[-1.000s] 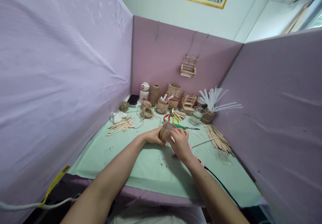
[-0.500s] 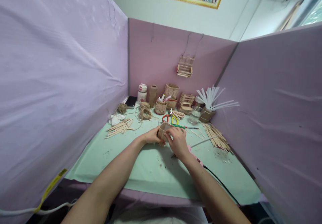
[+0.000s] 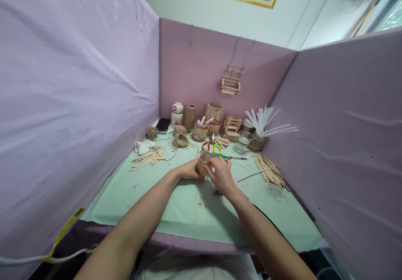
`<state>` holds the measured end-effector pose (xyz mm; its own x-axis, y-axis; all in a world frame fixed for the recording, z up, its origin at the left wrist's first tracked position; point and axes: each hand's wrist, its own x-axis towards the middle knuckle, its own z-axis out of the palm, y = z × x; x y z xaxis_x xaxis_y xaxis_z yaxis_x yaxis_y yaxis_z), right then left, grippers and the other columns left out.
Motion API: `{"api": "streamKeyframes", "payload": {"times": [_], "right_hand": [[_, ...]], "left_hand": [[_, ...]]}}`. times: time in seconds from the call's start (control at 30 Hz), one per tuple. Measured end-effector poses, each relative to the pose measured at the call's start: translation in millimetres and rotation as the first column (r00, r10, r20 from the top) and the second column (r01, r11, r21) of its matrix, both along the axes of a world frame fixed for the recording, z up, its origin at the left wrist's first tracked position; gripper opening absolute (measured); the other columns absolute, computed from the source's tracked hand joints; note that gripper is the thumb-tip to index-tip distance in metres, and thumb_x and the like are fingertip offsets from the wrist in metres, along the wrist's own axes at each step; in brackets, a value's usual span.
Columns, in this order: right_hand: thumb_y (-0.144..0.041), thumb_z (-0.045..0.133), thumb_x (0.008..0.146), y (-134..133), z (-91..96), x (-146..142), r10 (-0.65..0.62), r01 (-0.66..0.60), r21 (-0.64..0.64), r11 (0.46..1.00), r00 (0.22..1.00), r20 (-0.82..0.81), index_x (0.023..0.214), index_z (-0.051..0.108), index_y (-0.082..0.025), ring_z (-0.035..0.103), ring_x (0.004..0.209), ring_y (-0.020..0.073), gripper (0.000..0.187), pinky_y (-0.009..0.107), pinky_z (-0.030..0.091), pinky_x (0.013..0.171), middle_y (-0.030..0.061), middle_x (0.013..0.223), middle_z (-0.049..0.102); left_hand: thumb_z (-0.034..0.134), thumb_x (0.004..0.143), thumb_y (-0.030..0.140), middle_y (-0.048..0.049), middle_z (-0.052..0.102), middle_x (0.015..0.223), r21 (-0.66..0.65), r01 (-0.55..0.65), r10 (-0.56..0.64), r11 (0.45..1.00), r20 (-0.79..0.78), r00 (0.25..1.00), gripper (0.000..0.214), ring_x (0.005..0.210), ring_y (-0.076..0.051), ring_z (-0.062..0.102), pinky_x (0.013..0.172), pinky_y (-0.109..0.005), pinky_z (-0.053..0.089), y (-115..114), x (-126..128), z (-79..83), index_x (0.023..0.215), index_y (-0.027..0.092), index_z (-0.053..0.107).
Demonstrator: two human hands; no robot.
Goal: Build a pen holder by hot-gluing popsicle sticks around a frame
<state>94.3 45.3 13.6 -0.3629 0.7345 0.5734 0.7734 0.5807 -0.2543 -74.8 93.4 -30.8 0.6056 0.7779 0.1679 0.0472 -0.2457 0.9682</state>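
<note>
A small open-topped box [image 3: 202, 162], brown inside with pale wooden strips on its sides, is held up over the table's middle. My left hand [image 3: 189, 170] wraps around its left side, the thumb low on the near face. My right hand [image 3: 221, 173] pinches at the right part of the rim with thumb and forefinger; whether a separate strip is between them I cannot tell. Beneath my right wrist lies a pink tool, perhaps a glue gun [image 3: 235, 182], mostly hidden, with a glue stick [image 3: 253, 175] at its back and a black cord [image 3: 272, 224].
Beyond the box lie pliers [image 3: 216, 146] and a green-handled tool [image 3: 223, 156]. Wooden sticks are heaped at left [image 3: 148, 157] and right [image 3: 270, 170]. Twine [image 3: 180, 137], a pen-filled pot [image 3: 200, 132], a clear bowl [image 3: 243, 142] and a pot of glue sticks [image 3: 256, 142] stand behind.
The box has tilted slightly and its near side shows more plainly. Both hands keep their places on it, with a small shift of the right fingers. The view has moved a little.
</note>
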Motion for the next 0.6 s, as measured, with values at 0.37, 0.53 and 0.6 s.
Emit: {"api": "streamKeyframes", "payload": {"times": [0.37, 0.53, 0.6], "right_hand": [[-0.023, 0.058, 0.087, 5.1, -5.2, -1.6, -0.011, 0.012, -0.008, 1.000, 1.000, 0.011, 0.071, 0.057, -0.019, 0.053, 0.091, 0.0208, 0.016, 0.038, 0.024, 0.085, 0.0016, 0.079, 0.067], [-0.023, 0.059, 0.086, 7.9, -7.8, -2.6, -0.020, 0.020, -0.010, 1.000, 0.999, 0.030, 0.068, 0.056, -0.020, 0.053, 0.091, 0.0206, 0.019, 0.037, 0.024, 0.084, 0.0010, 0.077, 0.067], [-0.023, 0.059, 0.086, 7.9, -8.9, -2.3, -0.025, 0.026, -0.020, 0.999, 0.999, 0.034, 0.069, 0.058, -0.020, 0.053, 0.092, 0.0213, 0.017, 0.037, 0.025, 0.085, 0.0014, 0.078, 0.068]], "left_hand": [[0.081, 0.050, 0.018, -0.0071, 0.067, 0.096, 0.014, -0.043, 0.043, 0.999, 0.013, 0.999, 0.074, 0.087, -0.020, 0.061, 0.077, -0.031, 0.048, 0.9, 0.9, -3.8, 0.118, 0.012, 0.053], [0.081, 0.051, 0.019, -0.0068, 0.067, 0.096, 0.009, -0.041, 0.041, 0.999, -0.004, 0.999, 0.073, 0.088, -0.020, 0.061, 0.078, -0.031, 0.048, 0.1, -0.9, -3.2, 0.118, 0.012, 0.053], [0.081, 0.050, 0.019, -0.0070, 0.067, 0.096, -0.001, -0.032, 0.032, 0.999, 0.002, 0.999, 0.073, 0.088, -0.020, 0.061, 0.078, -0.031, 0.048, -0.3, -1.1, -3.0, 0.117, 0.012, 0.053]]}}
